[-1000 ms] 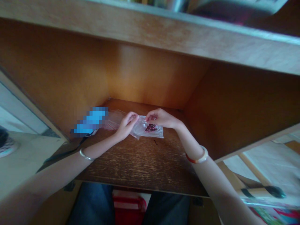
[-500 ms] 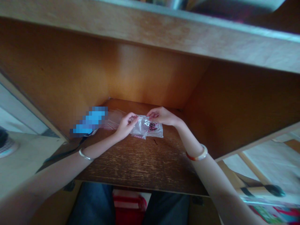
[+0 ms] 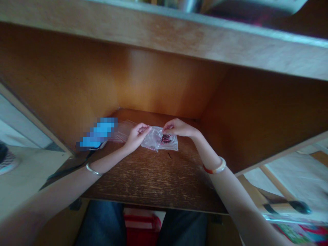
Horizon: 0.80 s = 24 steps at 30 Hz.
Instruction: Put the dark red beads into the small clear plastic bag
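Note:
A small clear plastic bag [image 3: 151, 140] lies creased on the worn brown wooden surface, between my two hands. Dark red and pinkish beads [image 3: 166, 138] show at its right part; whether they are all inside it I cannot tell. My left hand [image 3: 139, 135] pinches the bag's upper left edge between thumb and finger. My right hand [image 3: 176, 127] has its fingertips pressed together at the bag's upper edge, just above the beads, and appears to grip the plastic there. More clear plastic wrapping [image 3: 123, 131] lies flat to the left of my left hand.
Wooden panels enclose the work surface [image 3: 143, 177] at the back, left and right. A shelf edge [image 3: 164, 34] crosses above. At the left lies a blurred-out blue item [image 3: 99, 133] with a dark strap. Below the front edge is a red object [image 3: 142, 225] between my legs.
My right fingertips have shifted slightly down and right, over the bag near the beads. The bag's folds have changed a little; my left hand keeps its pinch.

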Tool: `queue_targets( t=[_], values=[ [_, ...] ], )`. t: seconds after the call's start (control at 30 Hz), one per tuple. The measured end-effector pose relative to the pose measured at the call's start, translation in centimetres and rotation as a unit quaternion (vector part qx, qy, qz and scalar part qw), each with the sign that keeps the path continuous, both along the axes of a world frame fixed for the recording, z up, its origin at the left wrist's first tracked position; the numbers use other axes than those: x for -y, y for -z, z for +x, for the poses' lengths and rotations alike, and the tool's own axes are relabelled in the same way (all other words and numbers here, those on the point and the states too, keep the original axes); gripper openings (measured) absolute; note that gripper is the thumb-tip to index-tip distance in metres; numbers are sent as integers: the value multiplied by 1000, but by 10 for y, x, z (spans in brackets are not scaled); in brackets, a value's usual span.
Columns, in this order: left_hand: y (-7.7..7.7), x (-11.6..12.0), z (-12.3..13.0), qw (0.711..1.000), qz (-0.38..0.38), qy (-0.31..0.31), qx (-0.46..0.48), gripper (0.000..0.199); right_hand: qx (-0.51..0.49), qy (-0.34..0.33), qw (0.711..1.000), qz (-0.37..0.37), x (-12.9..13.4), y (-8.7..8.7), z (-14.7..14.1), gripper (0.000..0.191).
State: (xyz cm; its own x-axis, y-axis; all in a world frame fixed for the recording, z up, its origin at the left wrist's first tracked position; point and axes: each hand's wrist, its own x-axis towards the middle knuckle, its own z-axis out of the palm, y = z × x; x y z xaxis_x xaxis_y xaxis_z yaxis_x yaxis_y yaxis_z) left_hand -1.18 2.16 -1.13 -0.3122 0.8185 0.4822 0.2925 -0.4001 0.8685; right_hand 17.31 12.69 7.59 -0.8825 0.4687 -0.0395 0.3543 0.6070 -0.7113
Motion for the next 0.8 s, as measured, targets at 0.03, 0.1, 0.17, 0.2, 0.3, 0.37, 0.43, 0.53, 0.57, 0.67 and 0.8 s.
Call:
queue_targets(
  t=[0.03, 0.1, 0.17, 0.2, 0.3, 0.37, 0.43, 0.53, 0.57, 0.67, 0.8],
  values=[
    [0, 0, 0, 1000, 1, -3, -3, 23, 1, -2, 1000, 2, 0, 0, 0, 22],
    [1, 0, -1, 1000, 4, -8, -5, 23, 5, -7, 1000, 12, 0, 2, -1, 21],
    [1, 0, 0, 1000, 6, -11, -5, 24, 7, -8, 1000, 21, -1, 3, -2, 20],
    [1, 0, 0, 1000, 6, -12, -5, 24, 7, -8, 1000, 24, -1, 4, -3, 19],
    [1, 1, 1, 1000, 7, -9, -8, 24, 6, -6, 1000, 29, -1, 6, -3, 17],
    [1, 1, 2, 1000, 7, -3, -6, 23, 4, -12, 1000, 25, -1, 6, -3, 19],
    [1, 1, 2, 1000, 6, 7, 3, 22, 0, -20, 1000, 16, -1, 6, -3, 22],
    [0, 1, 3, 1000, -5, 27, 14, 22, -1, -30, 999, 11, 0, 5, -3, 24],
    [0, 1, 3, 999, -10, 34, 18, 23, -3, -27, 1000, 15, 1, 5, -4, 23],
    [0, 1, 4, 998, -18, 46, 30, 23, -19, -13, 999, 24, 2, 5, -4, 21],
    [1, 2, 4, 999, -6, 45, 0, 21, -41, -12, 999, 13, 3, 5, -4, 21]
  ],
)
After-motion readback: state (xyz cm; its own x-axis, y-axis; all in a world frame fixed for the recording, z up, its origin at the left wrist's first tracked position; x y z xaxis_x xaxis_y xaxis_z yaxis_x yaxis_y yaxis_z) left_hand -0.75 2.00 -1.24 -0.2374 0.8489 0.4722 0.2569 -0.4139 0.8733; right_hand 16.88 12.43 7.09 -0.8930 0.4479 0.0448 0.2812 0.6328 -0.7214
